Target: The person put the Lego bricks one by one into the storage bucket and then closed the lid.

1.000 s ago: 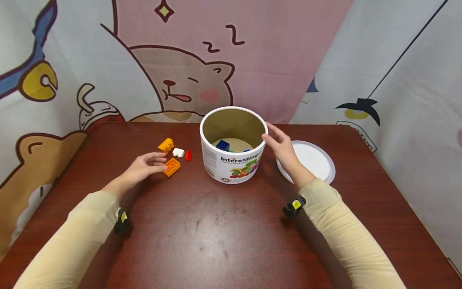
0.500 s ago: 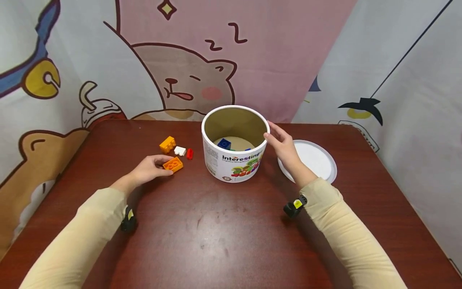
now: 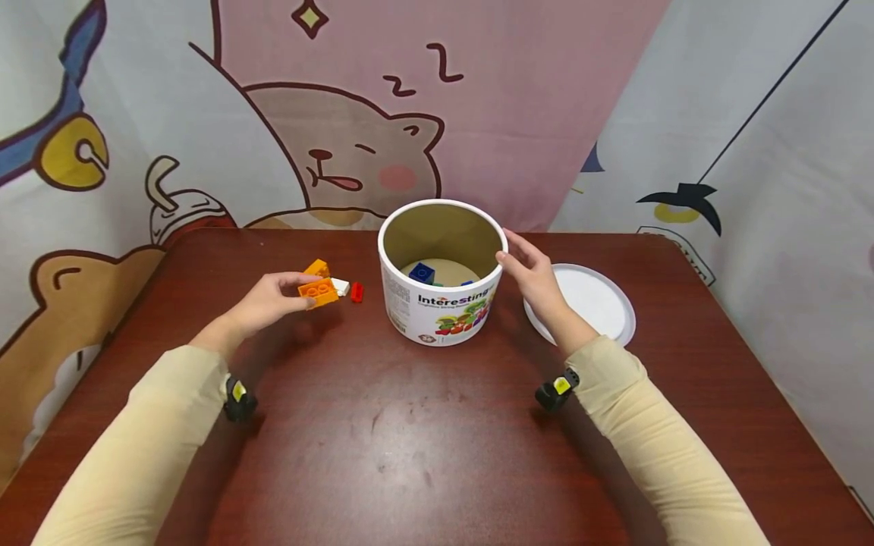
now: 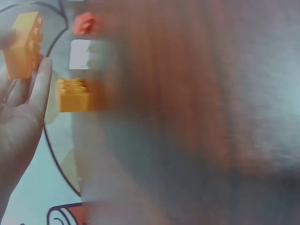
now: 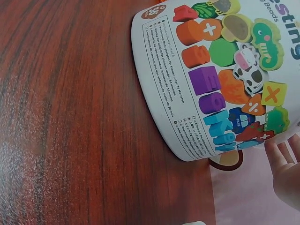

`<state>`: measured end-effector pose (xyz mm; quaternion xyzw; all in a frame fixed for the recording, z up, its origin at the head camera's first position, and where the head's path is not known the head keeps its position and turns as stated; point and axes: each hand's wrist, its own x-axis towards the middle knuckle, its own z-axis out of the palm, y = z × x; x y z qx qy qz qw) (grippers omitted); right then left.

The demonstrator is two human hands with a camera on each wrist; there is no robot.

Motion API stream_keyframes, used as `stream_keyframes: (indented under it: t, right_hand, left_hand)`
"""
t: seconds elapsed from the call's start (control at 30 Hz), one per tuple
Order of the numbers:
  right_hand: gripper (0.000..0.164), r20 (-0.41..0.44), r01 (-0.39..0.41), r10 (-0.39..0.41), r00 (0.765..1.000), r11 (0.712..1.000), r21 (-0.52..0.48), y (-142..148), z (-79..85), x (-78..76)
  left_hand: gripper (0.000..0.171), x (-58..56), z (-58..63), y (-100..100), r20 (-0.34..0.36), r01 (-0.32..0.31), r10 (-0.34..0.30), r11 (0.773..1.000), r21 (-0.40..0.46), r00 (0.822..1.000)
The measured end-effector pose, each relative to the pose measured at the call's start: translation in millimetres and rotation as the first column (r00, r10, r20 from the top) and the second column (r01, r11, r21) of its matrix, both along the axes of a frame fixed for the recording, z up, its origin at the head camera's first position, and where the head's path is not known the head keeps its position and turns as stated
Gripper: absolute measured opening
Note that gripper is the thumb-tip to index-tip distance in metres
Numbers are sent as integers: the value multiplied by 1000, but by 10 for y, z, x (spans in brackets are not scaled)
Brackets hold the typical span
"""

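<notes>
Between thumb and fingers, my left hand (image 3: pixel 259 305) pinches an orange toy building brick (image 3: pixel 321 293), raised above the table with its hollow side towards the head camera. Just behind it lie a second orange brick (image 3: pixel 317 268), partly hidden, a white brick (image 3: pixel 341 287) and a small red brick (image 3: pixel 357 292). The left wrist view shows the held brick (image 4: pixel 21 47) side-on. My right hand (image 3: pixel 536 280) holds the right side of a white printed bucket (image 3: pixel 399 307), thumb at the rim and fingers along the outer wall. A blue brick (image 3: pixel 421 273) lies inside, with other pieces mostly hidden.
A round white lid (image 3: pixel 594 303) lies flat to the right of the bucket, partly behind the right forearm. The dark red-brown table (image 3: pixel 403 447) ends at a cartoon-printed cloth (image 3: pixel 492 114) behind it.
My left hand has taken hold of the nearer orange brick, lifted it off the table and moved it back a little. The right hand and bucket have stayed in place.
</notes>
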<state>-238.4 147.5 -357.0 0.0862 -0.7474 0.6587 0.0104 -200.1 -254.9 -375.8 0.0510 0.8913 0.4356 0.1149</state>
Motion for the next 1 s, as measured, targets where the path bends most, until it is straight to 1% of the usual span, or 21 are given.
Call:
stream_keyframes:
  t: [0.1,0.27,0.47,0.57,0.73,0.87,1.0]
  right_hand:
    - [49,9,3,-3,1000,1000,8,3,5,-3]
    - [49,11,8,-8,1000,1000,13,0,11,11]
    - [50,3,0,0,1000,1000,5,1,-5,-4]
    - [50,6,3,-3,1000,1000,2,2,-10,-11]
    - [50,12,2,-2,1000,1000,-7,-4,-7,-13]
    - [49,22,2,-2,1000,1000,-13,-10,-7,-8]
    - [49,22,6,-6,1000,1000,-13,-14,-8,-6]
  left_hand:
    - [47,-13,121,6,-25,-9,9,1000,12,1000]
    - [45,-37,302,30,-76,-5,7,999,39,997]
    - [45,-59,488,89,-101,-7,16,996,88,995]
    - [44,-79,553,151,-111,-21,34,993,113,993]
    - [40,-108,626,286,-134,-42,62,988,150,989]
    - [39,-131,691,388,-142,-34,58,985,171,988]
    - [41,-164,765,480,-143,-1,27,983,182,989]
